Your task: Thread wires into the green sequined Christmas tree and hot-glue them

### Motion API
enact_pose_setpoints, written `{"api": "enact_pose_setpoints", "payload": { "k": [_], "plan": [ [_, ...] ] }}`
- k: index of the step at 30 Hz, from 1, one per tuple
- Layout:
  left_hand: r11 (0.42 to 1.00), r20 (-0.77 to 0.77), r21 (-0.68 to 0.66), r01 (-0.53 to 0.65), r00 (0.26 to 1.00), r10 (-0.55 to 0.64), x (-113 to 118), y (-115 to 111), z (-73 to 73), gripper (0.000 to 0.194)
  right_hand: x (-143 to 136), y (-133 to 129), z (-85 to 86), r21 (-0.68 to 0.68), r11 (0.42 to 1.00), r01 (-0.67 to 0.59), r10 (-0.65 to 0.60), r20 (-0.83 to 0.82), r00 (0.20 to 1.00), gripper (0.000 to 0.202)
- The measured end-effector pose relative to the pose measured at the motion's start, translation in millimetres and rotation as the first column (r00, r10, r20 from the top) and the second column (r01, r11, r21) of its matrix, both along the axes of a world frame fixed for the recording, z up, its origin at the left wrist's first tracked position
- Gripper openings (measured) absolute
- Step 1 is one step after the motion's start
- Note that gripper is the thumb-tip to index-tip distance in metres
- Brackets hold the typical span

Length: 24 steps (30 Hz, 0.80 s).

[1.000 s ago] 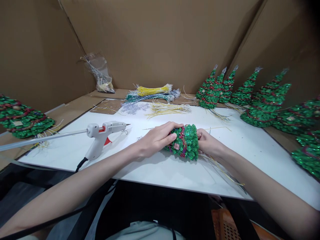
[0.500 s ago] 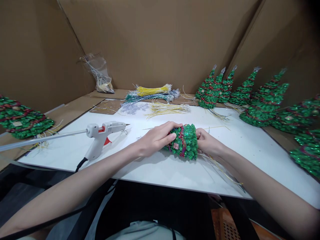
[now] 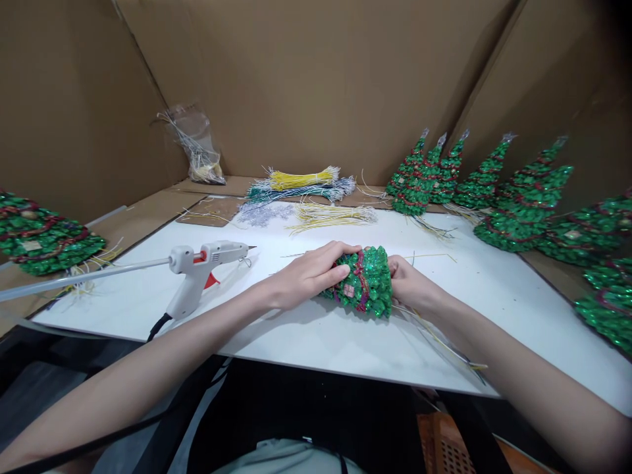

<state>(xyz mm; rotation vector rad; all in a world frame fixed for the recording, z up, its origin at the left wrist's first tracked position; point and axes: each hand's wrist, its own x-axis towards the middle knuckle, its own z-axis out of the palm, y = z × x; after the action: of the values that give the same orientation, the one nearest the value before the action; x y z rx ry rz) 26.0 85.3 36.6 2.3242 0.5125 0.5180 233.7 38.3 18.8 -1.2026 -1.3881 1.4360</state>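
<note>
A small green glitter Christmas tree (image 3: pixel 368 283) with a red garland lies on its side on the white board. My left hand (image 3: pixel 318 271) is wrapped over its narrower end and covers the tip. At the base, my right hand (image 3: pixel 407 280) is closed with its fingertips at or inside the tree's underside; what they hold is hidden. Several thin wires (image 3: pixel 444 339) trail from the base under my right wrist. Left of my left hand, a white hot glue gun (image 3: pixel 197 270) stands with a glue stick in its back.
Bundles of yellow wires (image 3: pixel 303 178) and loose yellow-white wires (image 3: pixel 336 215) lie at the back of the white board (image 3: pixel 296 342). Finished-looking trees (image 3: pixel 513 204) line the right side; another tree (image 3: pixel 44 237) stands left. A plastic bag (image 3: pixel 197 145) leans on the cardboard wall.
Almost nothing differs. The wires trailing from the tree's base have shifted slightly to the right; both hands keep their places on the tree.
</note>
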Motion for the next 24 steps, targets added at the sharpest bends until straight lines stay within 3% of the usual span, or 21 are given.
{"api": "enact_pose_setpoints", "payload": {
  "k": [5,24],
  "plan": [
    [1.000,-0.004,0.004,0.004,1.000,-0.004,-0.9,-1.0,1.0,0.045,-3.5,-3.7,6.7,-0.015,1.000,-0.020,0.019,-0.028,0.999,0.026],
    [0.999,-0.047,0.037,0.021,0.999,-0.019,-0.5,0.4,5.1,0.045,-2.6,-4.4,6.7,-0.020,1.000,0.006,-0.006,-0.013,1.000,0.038]
  ]
}}
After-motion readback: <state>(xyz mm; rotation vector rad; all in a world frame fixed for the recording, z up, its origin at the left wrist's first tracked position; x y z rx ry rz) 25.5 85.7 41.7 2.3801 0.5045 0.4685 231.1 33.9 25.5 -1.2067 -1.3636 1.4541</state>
